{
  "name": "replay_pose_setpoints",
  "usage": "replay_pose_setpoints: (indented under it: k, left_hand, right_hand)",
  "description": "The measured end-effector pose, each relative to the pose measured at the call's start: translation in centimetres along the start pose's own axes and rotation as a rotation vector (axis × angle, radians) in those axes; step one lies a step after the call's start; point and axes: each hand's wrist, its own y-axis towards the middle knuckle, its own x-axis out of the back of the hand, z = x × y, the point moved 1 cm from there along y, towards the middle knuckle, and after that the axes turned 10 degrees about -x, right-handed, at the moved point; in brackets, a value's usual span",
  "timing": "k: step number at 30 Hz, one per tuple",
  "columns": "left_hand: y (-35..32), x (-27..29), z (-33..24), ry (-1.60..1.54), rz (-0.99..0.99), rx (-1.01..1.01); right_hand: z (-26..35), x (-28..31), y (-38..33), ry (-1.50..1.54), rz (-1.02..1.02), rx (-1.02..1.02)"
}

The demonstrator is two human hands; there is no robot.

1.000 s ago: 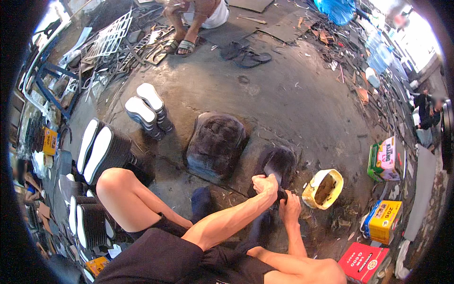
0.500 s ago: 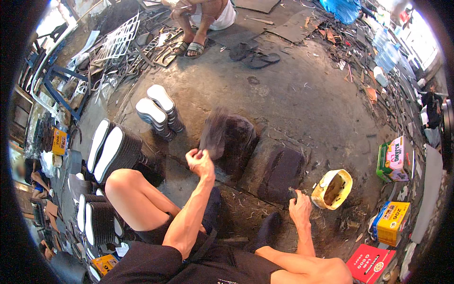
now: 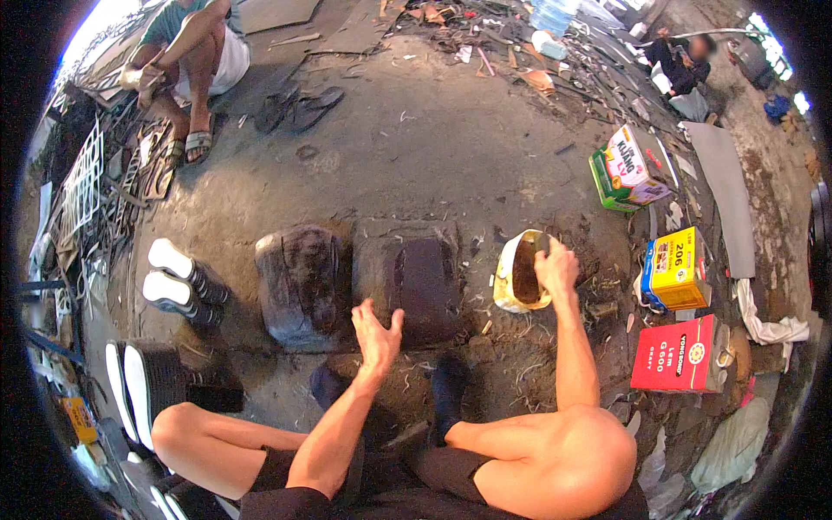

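My left hand [image 3: 377, 340] is open and empty, fingers apart, just over the near edge of a dark flat block [image 3: 422, 282]. To its left is a worn, rounded dark block [image 3: 297, 282]; whether a loose dark piece lies on it I cannot tell. My right hand [image 3: 557, 269] is at the right rim of a cut-down yellowish-white tub [image 3: 505, 296] with brown stuff inside. Its fingers are closed on a small dark tool, mostly hidden and dipping toward the tub.
White-faced soles [image 3: 168, 289] stand stacked at left, with more soles [image 3: 139, 394] nearer my knee. At right are a red box [image 3: 672, 354], a yellow box [image 3: 679, 269] and a green-white box [image 3: 630, 169]. Dark sandals [image 3: 299, 110] lie ahead. A person [image 3: 195, 65] sits far left.
The dark flat piece has left my left hand, which is now open. My right hand has moved up to the tub. The view has swung right, shifting everything leftward.
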Motion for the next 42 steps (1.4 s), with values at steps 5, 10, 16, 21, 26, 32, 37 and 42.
replay_pose_setpoints:
  k: [5,10,16,21,26,32,37,42]
  left_hand:
    - [-1.6,-2.8,-3.9,0.207,0.115,0.067]
    - [-2.1,-3.5,-3.9,0.227,0.168,0.12]
    - [-0.6,-3.8,-4.5,0.081,0.136,0.377]
    - [0.1,-3.2,-6.2,-0.069,0.104,0.276]
    - [1.6,-1.2,0.7,-0.166,-0.001,0.044]
    - [0.5,-1.8,1.6,-0.177,0.044,0.119]
    - [-0.6,-3.2,2.2,-0.161,0.003,0.049]
    - [-0.6,-1.8,0.9,-0.186,0.002,0.123]
  right_hand:
    - [-3.6,-6.4,0.5,-0.053,0.163,0.016]
    - [-9.2,-1.4,1.0,1.328,0.465,-0.454]
    - [-9.0,-0.7,-7.5,0.397,0.259,-0.406]
    - [2.0,7.3,-10.9,0.729,0.701,0.041]
    - [10.7,15.8,-8.1,0.892,0.472,0.33]
    - [16.6,12.9,-7.2,0.761,0.294,0.379]
    - [14.5,-6.3,-11.5,0.626,0.304,0.348]
    - [12.9,-11.6,-11.4,0.302,0.2,0.146]
